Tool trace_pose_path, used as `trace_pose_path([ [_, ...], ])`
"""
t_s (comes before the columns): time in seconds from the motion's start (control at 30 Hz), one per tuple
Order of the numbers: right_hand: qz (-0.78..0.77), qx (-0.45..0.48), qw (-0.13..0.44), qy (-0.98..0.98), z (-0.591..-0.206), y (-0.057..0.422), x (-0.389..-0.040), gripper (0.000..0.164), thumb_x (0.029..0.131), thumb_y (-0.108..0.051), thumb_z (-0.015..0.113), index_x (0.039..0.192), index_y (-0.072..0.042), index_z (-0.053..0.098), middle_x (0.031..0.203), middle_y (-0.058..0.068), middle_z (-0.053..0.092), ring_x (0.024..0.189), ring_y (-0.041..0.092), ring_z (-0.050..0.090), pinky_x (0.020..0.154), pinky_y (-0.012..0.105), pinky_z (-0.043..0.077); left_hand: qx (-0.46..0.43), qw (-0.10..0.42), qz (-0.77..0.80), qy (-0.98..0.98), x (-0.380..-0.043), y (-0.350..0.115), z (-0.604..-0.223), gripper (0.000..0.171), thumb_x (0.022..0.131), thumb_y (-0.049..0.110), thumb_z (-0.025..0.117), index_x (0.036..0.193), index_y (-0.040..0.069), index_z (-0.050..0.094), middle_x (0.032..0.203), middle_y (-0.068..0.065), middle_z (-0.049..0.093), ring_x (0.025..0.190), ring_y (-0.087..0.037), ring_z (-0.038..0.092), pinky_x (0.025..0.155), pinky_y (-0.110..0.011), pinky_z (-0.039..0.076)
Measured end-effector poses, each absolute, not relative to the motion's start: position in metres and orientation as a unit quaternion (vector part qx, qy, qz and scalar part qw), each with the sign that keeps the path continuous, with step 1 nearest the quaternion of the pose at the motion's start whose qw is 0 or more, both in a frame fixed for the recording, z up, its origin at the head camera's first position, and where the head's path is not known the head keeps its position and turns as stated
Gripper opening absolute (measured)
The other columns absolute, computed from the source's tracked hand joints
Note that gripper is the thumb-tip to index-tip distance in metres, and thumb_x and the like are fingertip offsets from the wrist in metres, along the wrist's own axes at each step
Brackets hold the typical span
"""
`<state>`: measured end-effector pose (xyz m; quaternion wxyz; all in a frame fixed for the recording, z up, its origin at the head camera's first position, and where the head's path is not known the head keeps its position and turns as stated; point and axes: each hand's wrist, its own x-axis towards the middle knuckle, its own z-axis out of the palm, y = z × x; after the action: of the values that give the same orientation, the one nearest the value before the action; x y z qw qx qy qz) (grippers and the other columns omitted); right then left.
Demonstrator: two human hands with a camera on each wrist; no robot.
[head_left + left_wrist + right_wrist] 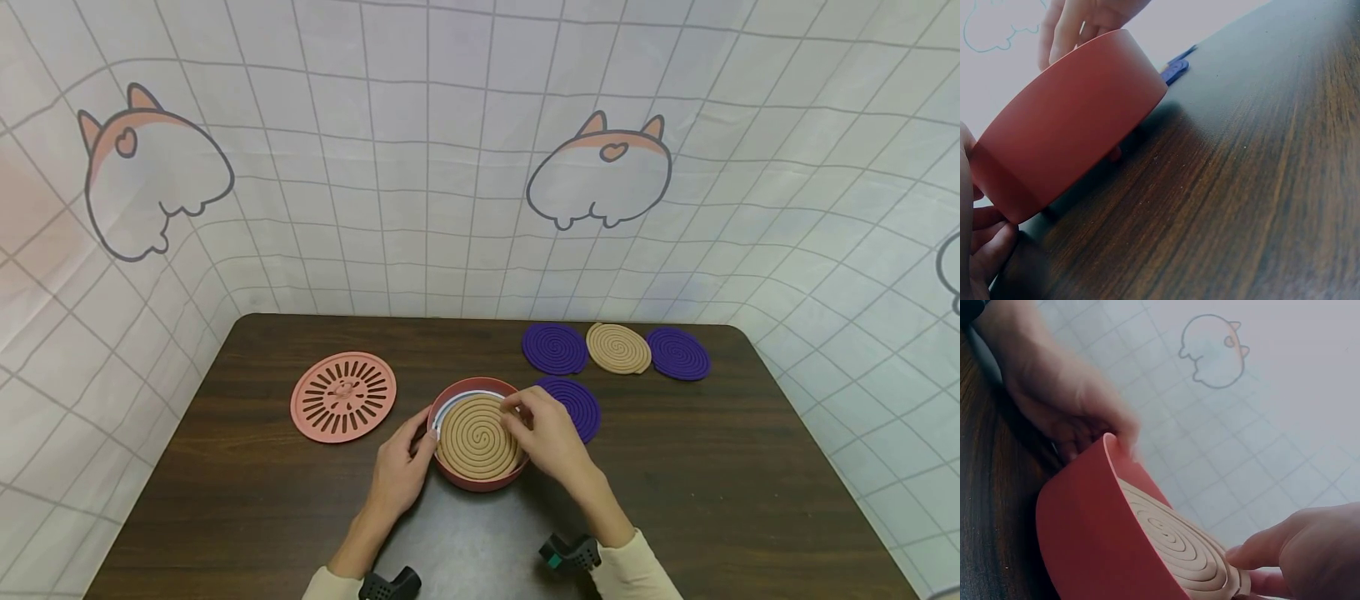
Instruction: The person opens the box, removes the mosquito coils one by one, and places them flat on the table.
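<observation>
A tan mosquito coil [480,437] lies partly inside a round red box [474,484], over a pale lining at the back left. My right hand [547,433] pinches the coil's outer edge between thumb and fingers, as the right wrist view shows at the coil's rim [1241,582]. On the box's left side my left hand [401,467] grips the wall, thumb at the rim. Some of the left fingers [997,247] reach the box's lower edge in the left wrist view. Behind my right hand, a purple coil [573,404] is partly hidden.
To the left lies a pink slotted round lid [343,397] on the dark wooden table [720,483]. At the back right sit a purple coil [555,348], a tan coil [618,348] and another purple coil [678,353]. A white gridded curtain [450,208] surrounds the table's back and sides.
</observation>
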<state>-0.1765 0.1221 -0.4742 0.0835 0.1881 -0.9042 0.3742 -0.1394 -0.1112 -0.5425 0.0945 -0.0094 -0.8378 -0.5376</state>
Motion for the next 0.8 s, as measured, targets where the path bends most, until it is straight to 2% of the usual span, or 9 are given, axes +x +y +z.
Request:
trace_pose_path([
  [0.17,0.405,0.182,0.063,-0.894,-0.472,0.124,-0.177,0.012,0.089,-0.007,0.073,0.100,-0.011,0.073,0.096,0.002,0.067,0.079,0.010,0.059,0.069,0.021,0.052,-0.011,0.098,-0.534,-0.840,-0.139,-0.111,-0.543,0.038,0.103,0.028,0.056,0.141,0.024,0.059,0.134,0.002,0.066,0.118,-0.009,0.063,0.096,-0.035,0.054],
  [0.4,0.434,0.174,0.028,-0.884,-0.468,0.128,-0.177,0.014,0.090,-0.010,0.073,0.105,-0.013,0.074,0.095,0.002,0.073,0.078,0.012,0.066,0.069,0.021,0.054,-0.009,0.097,-0.537,-0.838,-0.139,-0.111,-0.543,0.038,0.102,0.027,0.056,0.140,0.024,0.059,0.133,0.002,0.066,0.116,-0.008,0.063,0.096,-0.034,0.055],
  [0.8,0.413,0.221,-0.011,-0.884,-0.467,0.137,-0.180,0.016,0.092,-0.013,0.072,0.108,-0.014,0.074,0.097,0.000,0.075,0.075,0.007,0.060,0.066,0.020,0.050,-0.011,0.096,-0.533,-0.841,-0.140,-0.111,-0.544,0.039,0.102,0.029,0.056,0.141,0.024,0.059,0.134,0.001,0.065,0.120,-0.012,0.063,0.097,-0.037,0.054],
])
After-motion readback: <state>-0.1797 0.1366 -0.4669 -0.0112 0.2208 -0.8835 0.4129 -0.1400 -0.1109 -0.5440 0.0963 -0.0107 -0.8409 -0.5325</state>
